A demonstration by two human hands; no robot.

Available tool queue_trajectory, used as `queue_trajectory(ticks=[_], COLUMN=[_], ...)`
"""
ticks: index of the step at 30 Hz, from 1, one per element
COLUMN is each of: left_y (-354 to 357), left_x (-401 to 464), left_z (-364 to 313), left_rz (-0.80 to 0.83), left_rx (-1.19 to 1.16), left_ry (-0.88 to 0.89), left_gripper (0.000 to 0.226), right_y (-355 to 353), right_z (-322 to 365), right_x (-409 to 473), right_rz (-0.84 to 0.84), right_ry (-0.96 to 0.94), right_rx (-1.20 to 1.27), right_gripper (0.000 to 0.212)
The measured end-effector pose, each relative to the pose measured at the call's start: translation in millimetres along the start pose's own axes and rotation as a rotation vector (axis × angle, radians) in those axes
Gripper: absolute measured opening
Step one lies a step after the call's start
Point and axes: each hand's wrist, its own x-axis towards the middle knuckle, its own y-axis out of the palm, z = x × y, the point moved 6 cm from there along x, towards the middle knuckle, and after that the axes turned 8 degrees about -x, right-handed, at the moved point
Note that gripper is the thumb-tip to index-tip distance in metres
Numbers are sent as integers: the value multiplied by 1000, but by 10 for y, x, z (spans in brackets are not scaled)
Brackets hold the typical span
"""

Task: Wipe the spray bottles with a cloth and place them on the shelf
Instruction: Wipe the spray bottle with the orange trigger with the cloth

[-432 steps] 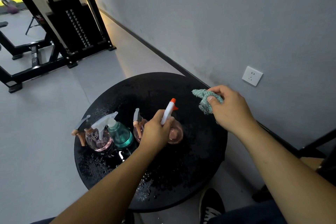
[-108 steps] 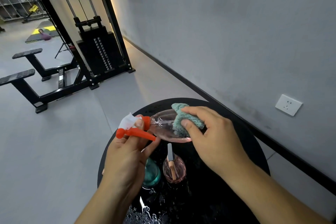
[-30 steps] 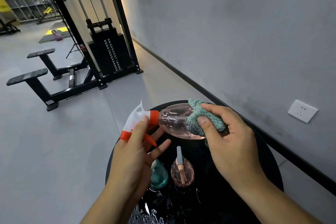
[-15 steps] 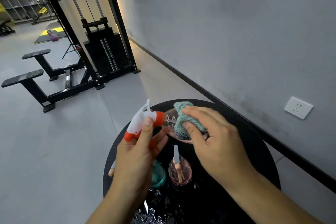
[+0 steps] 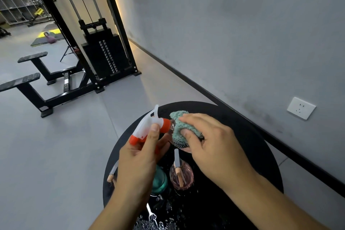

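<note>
Wiping step in progress, seen from over the person's shoulder; the left hand point(image 5: 138, 157) is gripping the white-and-orange trigger head point(image 5: 147, 127) of a clear pink spray bottle point(image 5: 172, 132), thumb lying along the head and fingers curled round beneath it, so that the bottle is lying roughly level in the air above the far half of the round black table point(image 5: 252, 147); the right hand point(image 5: 209, 140) is pinching a teal cloth point(image 5: 180, 125) between thumb and fingers and pressing it against the bottle's body just beside the orange collar; most of the body is hidden under cloth and hand, so how much is dry cannot be told.

Below the hands, two bottles are standing on the table close together: a teal bottle point(image 5: 158, 181), partly covered by the left wrist, and a second pink bottle point(image 5: 182, 173); a further trigger tip point(image 5: 112, 172) is showing at the table's left edge, its bottle hidden; water droplets point(image 5: 155, 220) are lying on the near part of the top, which suggests those bottles are yet to be wiped.

Judged stage: early, the first bottle in hand and none shelved. The next move is calling for the cloth to be drawn over the remaining surface, the left hand turning the bottle to present it; then a carry to the shelf, which may be the open shelving point(image 5: 16, 0) across the room.
</note>
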Motion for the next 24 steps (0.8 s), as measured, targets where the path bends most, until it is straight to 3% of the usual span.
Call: queue_trajectory(ticks=[4,10,17,24], left_y=[-48,-55,-179,-120], left_x=[34,44,106,61], left_z=[-27,-6,-85,-59], left_rz=[-28,-43,-118,-124], left_rx=[-47,-45,-100,-90], left_ry=[-20,-54,-35,-33], left_gripper=[32,29,34,31], right_y=[-91,-19,-115,-22], right_z=[-146,-49,-364,-127], right_x=[22,-14,51,-6], right_rz=[-68,-11,-26,-26], right_ry=[112,42,224,84], right_rx=[81,106,94,173], right_gripper=[29,34,30,36])
